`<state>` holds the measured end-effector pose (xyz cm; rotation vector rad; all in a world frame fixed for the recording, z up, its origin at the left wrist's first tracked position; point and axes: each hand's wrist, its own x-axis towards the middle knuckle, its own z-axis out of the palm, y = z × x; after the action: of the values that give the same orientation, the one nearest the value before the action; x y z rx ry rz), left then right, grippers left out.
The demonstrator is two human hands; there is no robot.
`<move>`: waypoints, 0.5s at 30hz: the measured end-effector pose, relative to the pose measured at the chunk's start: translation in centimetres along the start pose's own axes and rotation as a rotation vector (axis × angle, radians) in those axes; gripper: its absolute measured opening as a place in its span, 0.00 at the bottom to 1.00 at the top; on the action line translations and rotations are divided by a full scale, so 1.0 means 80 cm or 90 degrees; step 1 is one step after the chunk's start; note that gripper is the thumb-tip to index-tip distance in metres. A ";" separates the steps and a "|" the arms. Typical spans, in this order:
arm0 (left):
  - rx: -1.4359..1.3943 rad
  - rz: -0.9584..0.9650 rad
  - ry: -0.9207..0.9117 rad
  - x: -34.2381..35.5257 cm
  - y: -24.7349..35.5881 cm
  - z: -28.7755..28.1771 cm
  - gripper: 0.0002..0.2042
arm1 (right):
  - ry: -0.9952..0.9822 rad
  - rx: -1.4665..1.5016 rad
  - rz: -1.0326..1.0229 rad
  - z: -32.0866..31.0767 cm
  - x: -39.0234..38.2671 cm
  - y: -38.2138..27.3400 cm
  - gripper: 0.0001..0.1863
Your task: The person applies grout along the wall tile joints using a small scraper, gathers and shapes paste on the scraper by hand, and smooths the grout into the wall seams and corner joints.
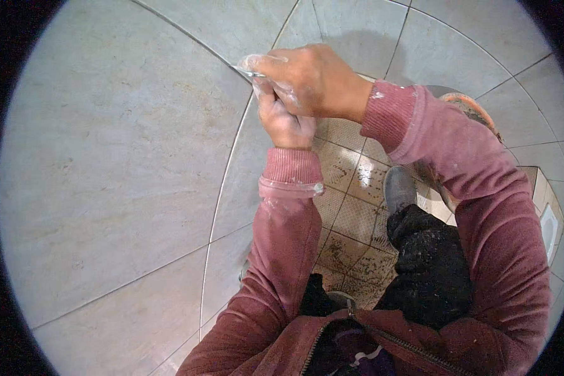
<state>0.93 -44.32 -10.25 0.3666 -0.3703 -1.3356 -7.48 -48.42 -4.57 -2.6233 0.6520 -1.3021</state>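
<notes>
A: What do the hands hold?

B: The bare, white-smeared right hand [319, 81] is closed on a crumpled, whitish translucent film [249, 63], perhaps thin plastic. The bare left hand [285, 125] curls just beneath, against the right; its fingertips are partly hidden, so whether it grips anything cannot be told.

A: Where is the film?

B: At the right hand's fingertips, touching or just off the narrow dark joint [241, 76] between large grey-blue tiles [125, 156]; which of the two is unclear.

A: What could go wrong?

B: The smeared fingers might lose their hold if the film is slippery. A wavering wrist could carry it off the joint and smudge the tiles. Below, the shiny, brown-speckled, square-tiled floor [357, 210] looks wet; the grey, rounded shoe [400, 190] could slide if the person leaned further.
</notes>
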 end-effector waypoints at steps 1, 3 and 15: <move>0.023 -0.004 0.027 -0.004 -0.009 -0.014 0.20 | -0.044 -0.013 0.024 0.003 -0.009 0.001 0.22; 0.270 0.047 0.033 -0.028 -0.034 -0.035 0.20 | -0.299 -0.088 0.120 0.008 -0.024 -0.003 0.21; 0.032 0.009 0.011 0.003 0.007 0.017 0.16 | 0.036 0.054 -0.014 -0.009 0.007 0.014 0.18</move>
<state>0.83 -44.49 -8.75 0.4161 -0.3921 -1.3109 -8.12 -49.64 -4.05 -2.5424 0.5651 -1.3820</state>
